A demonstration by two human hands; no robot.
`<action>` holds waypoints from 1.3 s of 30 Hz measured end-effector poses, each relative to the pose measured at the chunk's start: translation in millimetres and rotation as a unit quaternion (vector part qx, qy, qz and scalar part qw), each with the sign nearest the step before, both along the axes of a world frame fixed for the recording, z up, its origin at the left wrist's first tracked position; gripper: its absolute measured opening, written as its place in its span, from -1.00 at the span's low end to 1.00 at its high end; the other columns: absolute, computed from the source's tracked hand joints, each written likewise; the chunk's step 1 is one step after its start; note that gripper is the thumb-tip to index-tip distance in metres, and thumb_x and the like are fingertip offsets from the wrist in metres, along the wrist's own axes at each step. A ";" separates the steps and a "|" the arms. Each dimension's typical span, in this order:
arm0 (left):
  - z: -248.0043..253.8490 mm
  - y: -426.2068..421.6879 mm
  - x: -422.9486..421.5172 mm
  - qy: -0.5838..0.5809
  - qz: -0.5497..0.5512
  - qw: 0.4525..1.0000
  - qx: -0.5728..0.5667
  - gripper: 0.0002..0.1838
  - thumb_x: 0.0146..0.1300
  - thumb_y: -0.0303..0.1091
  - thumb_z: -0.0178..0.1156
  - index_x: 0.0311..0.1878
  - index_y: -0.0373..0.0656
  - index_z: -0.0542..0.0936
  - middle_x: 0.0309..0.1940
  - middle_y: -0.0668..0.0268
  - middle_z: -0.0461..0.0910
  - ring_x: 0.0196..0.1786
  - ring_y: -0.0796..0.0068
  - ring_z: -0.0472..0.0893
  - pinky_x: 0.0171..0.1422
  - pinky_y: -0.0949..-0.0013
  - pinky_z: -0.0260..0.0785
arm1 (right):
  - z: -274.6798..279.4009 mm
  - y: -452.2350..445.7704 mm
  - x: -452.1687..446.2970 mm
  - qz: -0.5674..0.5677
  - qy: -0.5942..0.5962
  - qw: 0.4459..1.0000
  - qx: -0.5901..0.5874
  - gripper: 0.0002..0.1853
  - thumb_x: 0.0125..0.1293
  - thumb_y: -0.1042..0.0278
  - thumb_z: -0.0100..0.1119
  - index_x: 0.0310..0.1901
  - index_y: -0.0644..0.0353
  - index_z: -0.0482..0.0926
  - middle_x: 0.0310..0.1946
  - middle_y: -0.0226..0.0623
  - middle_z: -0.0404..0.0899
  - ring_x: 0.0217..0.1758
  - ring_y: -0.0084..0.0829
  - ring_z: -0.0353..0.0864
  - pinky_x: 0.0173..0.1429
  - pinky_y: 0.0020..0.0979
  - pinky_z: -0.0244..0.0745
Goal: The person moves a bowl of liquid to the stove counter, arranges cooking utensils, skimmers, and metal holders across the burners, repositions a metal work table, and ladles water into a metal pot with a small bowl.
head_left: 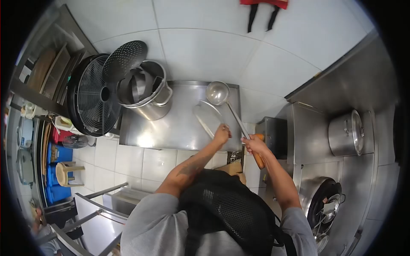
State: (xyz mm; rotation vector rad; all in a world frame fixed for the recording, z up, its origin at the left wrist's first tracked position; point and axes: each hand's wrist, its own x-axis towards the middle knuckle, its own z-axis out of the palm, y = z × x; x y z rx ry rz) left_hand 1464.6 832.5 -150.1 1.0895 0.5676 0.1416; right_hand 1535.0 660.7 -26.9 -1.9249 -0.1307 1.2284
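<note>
My right hand [255,144] is closed around a long metal ladle [218,93], near its wooden grip. The round bowl points away over the steel table, and the grip's end shows below my palm. A second wooden handle end [260,137] shows beside that hand; what it belongs to is unclear. My left hand [222,134] is closed at the lower end of a thin, shiny, curved metal utensil [207,117], whose exact kind blends into the reflections. Both hands are above the front edge of the steel table [179,128].
At the table's left stands a steel pot [153,110] with dark metal parts inside and a perforated disc [125,59] above. A large fan [96,96] is beside it. On the right are a lidded pot [346,133] and stacked pans [326,205]. A stool [66,173] stands lower left.
</note>
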 end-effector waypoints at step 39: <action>349.4 346.6 -140.5 -0.050 0.022 0.949 0.310 -0.77 0.43 -0.42 0.13 -0.06 -0.42 0.62 -0.26 0.10 0.75 -0.30 0.39 0.74 -0.19 0.38 0.60 | -30.4 162.7 -40.9 -0.079 0.162 0.971 0.154 -0.68 0.33 0.40 0.31 -0.35 0.07 0.26 -0.63 -0.57 0.22 -0.68 -0.73 0.15 -0.66 -0.54 0.08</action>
